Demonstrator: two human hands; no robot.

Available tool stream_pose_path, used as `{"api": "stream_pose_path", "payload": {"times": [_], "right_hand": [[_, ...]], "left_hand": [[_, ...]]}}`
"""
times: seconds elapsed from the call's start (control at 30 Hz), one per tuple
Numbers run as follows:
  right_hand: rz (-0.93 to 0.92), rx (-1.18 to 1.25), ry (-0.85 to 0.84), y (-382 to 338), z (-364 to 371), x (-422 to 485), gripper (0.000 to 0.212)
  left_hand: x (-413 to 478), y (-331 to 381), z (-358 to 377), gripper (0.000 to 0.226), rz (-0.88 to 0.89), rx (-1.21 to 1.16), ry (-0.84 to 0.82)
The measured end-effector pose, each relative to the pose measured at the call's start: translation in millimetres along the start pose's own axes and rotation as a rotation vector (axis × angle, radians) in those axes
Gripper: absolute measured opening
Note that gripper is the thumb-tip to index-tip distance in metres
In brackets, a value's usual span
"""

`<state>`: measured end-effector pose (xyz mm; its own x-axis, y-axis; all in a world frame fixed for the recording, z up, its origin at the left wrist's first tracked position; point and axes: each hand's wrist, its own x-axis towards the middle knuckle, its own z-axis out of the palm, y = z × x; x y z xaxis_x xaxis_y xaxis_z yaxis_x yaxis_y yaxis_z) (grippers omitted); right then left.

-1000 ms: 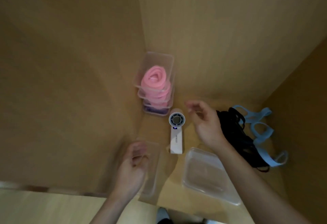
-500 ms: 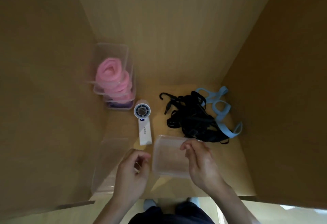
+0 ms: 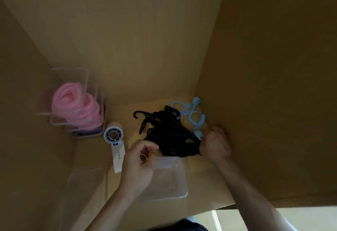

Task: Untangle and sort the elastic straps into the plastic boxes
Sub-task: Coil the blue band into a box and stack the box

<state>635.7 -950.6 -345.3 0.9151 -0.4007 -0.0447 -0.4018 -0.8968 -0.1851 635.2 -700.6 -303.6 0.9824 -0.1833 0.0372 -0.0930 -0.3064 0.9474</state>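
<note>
Sorting is partly complete: pink straps [image 3: 73,106] boxed at 9 o'clock; black tangle [image 3: 171,136] and blue straps [image 3: 196,117] lie loose. Left hand [image 3: 138,165] fingers [image 3: 145,146] loosely curled, apparently empty; right hand [image 3: 215,145] grasp undeterminable.

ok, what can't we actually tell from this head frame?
Head view only:
- right hand: its back faces the camera, so whether the fingers hold a strap is hidden.
- black straps: dark tangle, count unreadable.
- stacked boxes: motion blur; the purple item under the pink straps is unclear.
- left hand: curled and blurred, so I cannot tell whether it pinches anything. It also covers part of the clear box.
</note>
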Motion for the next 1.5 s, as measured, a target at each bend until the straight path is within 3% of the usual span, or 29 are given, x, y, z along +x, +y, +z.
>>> {"api": "stream_pose_path", "payload": {"times": [0.2, 0.33, 0.5, 0.57, 0.67, 0.7, 0.83, 1.03, 1.2, 1.3, 1.4, 1.5], "right_hand": [[0.158, 0.715, 0.084, -13, -52, 10, 0.013], [0.087, 1.091, 0.136, -27, -107, 18, 0.022], [-0.096, 1.372, 0.001, -45, -173, 10, 0.036], [-0.170, 1.467, -0.071, -51, -192, 6, 0.036], [-0.250, 1.594, -0.162, -59, -214, 4, 0.013], [-0.276, 1.613, -0.175, -61, -219, 3, 0.014], [-0.302, 1.625, -0.161, -73, -232, 4, 0.018], [-0.127, 1.571, -0.113, -76, -222, -4, 0.014], [-0.008, 1.491, -0.375, -76, -186, -15, 0.016], [0.012, 1.458, -0.498, -85, -165, -25, 0.021], [0.007, 1.340, -0.416, -99, -145, -31, 0.014], [-0.008, 1.177, -0.308, -107, -129, -28, 0.007]], "left_hand": [[33, 7, 11, 0.035, 0.006, 0.039, -0.178], [60, 19, 23, 0.035, 0.042, 0.013, -0.221], [86, 42, 32, 0.034, 0.065, -0.005, -0.200], [94, 48, 31, 0.050, 0.048, 0.008, -0.256], [99, 66, 30, 0.085, 0.046, 0.007, -0.461], [98, 72, 31, 0.080, 0.044, -0.007, -0.524], [87, 81, 38, 0.017, -0.024, -0.113, -0.672], [70, 71, 26, 0.024, -0.200, -0.421, -0.572], [63, 70, 6, 0.046, -0.316, -0.718, -0.643], [60, 74, -1, 0.053, -0.317, -0.768, -0.633], [55, 74, -6, 0.061, -0.339, -0.809, -0.644], [48, 69, -13, 0.050, -0.315, -0.759, -0.659]]}}
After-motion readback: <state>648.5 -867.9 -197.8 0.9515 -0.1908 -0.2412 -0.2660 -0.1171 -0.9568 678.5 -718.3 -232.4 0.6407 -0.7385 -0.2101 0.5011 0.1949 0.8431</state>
